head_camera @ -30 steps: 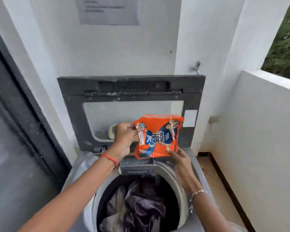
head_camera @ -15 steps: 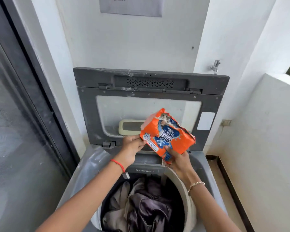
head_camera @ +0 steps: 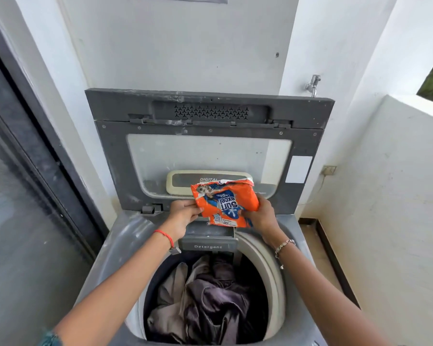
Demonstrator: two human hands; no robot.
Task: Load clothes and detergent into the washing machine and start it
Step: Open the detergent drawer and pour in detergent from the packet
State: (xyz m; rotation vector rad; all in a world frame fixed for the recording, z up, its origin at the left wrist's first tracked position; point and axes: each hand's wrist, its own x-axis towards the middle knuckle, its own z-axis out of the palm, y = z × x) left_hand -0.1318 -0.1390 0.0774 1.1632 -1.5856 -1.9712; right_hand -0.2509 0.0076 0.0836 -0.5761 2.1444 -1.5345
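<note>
An orange detergent packet [head_camera: 226,202] is held upside down over the pulled-out grey detergent drawer [head_camera: 208,237] at the back of the top-loading washing machine [head_camera: 125,236]. My right hand [head_camera: 261,216] grips the packet's lower right side. My left hand [head_camera: 183,216] pinches its lower left edge. The packet's torn edge points up toward the raised lid [head_camera: 208,146]. Dark and grey clothes [head_camera: 208,300] fill the drum below my arms.
A dark sliding glass door [head_camera: 23,196] stands close on the left. A low white wall [head_camera: 398,208] closes the right side, with a tap [head_camera: 313,83] and a wall socket [head_camera: 329,169] behind the machine. Narrow tiled floor [head_camera: 320,258] runs along the right.
The packet has been turned from tilted to fully upside down and lowered over the detergent drawer. Both hands have shifted their hold along its lower edge.
</note>
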